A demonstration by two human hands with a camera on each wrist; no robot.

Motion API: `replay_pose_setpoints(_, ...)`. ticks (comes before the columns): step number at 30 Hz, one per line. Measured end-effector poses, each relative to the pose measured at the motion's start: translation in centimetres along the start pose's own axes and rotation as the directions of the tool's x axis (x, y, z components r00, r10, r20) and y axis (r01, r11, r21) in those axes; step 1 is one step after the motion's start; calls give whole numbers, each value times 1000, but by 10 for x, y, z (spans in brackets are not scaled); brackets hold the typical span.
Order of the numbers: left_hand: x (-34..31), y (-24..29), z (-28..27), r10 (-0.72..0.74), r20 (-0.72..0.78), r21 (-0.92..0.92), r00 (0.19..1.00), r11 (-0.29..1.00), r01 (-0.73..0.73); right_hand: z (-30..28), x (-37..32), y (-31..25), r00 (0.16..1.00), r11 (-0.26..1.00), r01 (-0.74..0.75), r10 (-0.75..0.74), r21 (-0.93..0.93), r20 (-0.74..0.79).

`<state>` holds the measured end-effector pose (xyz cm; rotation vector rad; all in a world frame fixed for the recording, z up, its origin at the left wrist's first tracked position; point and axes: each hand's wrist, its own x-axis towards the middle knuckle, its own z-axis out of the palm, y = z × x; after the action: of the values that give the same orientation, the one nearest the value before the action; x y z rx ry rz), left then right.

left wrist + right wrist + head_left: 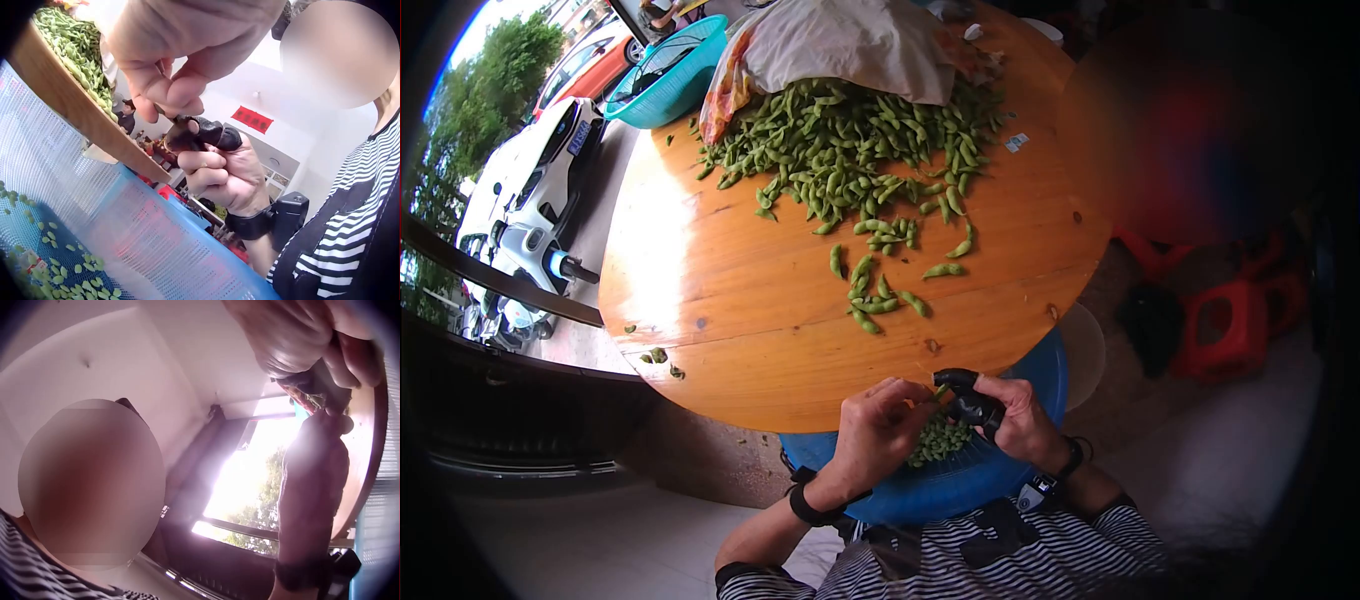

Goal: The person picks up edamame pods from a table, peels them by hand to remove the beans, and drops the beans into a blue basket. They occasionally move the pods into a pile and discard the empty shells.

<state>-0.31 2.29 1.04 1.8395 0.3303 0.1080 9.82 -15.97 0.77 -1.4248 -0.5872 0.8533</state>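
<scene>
- Pinching a green pod, the left hand meets the right hand, whose fingers curl and pinch the pod's other end.
- The pod is above the blue basket, beside the table; holding it low there should catch falling beans.
- Light, even pressure along the seam would probably avoid crushing.

Black-and-white striped top, striped sleeves, black wristbands, black wrist device, black coverings on right hand
</scene>
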Motion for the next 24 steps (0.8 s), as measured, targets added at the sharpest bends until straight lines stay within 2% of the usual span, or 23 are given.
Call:
replay_pose_setpoints(1, 0, 0, 0, -1, 2, -1, 1000, 1000, 1, 0, 0, -2, 1000, 1000, -16, 16, 16, 5)
replay_pose_setpoints(3, -1, -2, 0, -112, 90, -218, 990, 967, 130, -3, 0, -3, 999, 999, -34, 33, 33, 10)
replay_pose_setpoints(4, 1, 0, -2, -114, 91, -218, 989, 967, 132, -8, 0, -2, 993, 971, -104, 90, 213, 77)
replay_pose_setpoints(5, 3, 3, -7, -211, 245, -408, 946, 863, 298, -11, -1, 0, 980, 907, -181, 131, 381, 153)
replay_pose_setpoints(6, 5, 4, -9, -263, 409, -546, 874, 697, 465, -12, -2, 6, 980, 906, -180, 131, 383, 151)
replay_pose_setpoints(7, 4, -1, -9, -264, 411, -545, 873, 697, 467, -12, -4, 15, 976, 860, -171, 80, 481, 204)
replay_pose_setpoints(8, 1, -10, -7, -197, 485, -629, 852, 598, 496, -12, -5, 20, 968, 802, -167, 22, 573, 251)
replay_pose_setpoints(9, 0, -14, -7, -120, 546, -695, 829, 488, 528, -12, -5, 18, 968, 801, -167, 22, 574, 251)
replay_pose_setpoints(10, 0, -13, -7, -122, 565, -687, 816, 479, 547, -12, -6, 14, 968, 820, -191, 66, 539, 241)
replay_pose_setpoints(11, 0, -10, -6, -123, 568, -684, 814, 479, 550, -12, -6, 9, 967, 837, -214, 111, 503, 228)
replay_pose_setpoints(12, -1, -8, -4, -123, 520, -674, 845, 549, 495, -13, -6, 4, 968, 837, -213, 111, 503, 225)
replay_pose_setpoints(13, -1, -7, -1, -118, 469, -658, 875, 615, 435, -14, -6, -1, 983, 934, -125, 71, 333, 170)
replay_pose_setpoints(14, -2, -7, 6, -119, 468, -658, 876, 615, 435, -13, -5, -3, 992, 988, -39, 20, 147, 125)
replay_pose_setpoints(16, -6, -8, 23, -85, 209, -639, 974, 742, 202, -7, -4, -3, 995, 995, -24, 14, 101, 97)
replay_pose_setpoints(17, -8, -9, 24, -87, 206, -641, 975, 741, 201, -4, -4, -3, 998, 999, -9, 6, 53, 69)
replay_pose_setpoints(19, -7, -5, 23, -69, 92, -532, 993, 840, 108, -3, -3, -1, 998, 998, 45, -47, 34, 52)
replay_pose_setpoints(20, -10, 3, 19, -156, 111, -433, 981, 881, 189, -4, -4, 4, 997, 997, 77, -77, 16, 28)
replay_pose_setpoints(22, -8, 1, 12, -166, 156, -418, 974, 882, 218, -5, -3, 10, 994, 994, 110, -110, -6, 5)
replay_pose_setpoints(24, -5, -3, 5, -198, 278, -420, 940, 855, 305, -6, -3, 13, 990, 979, 142, -141, -147, 14)
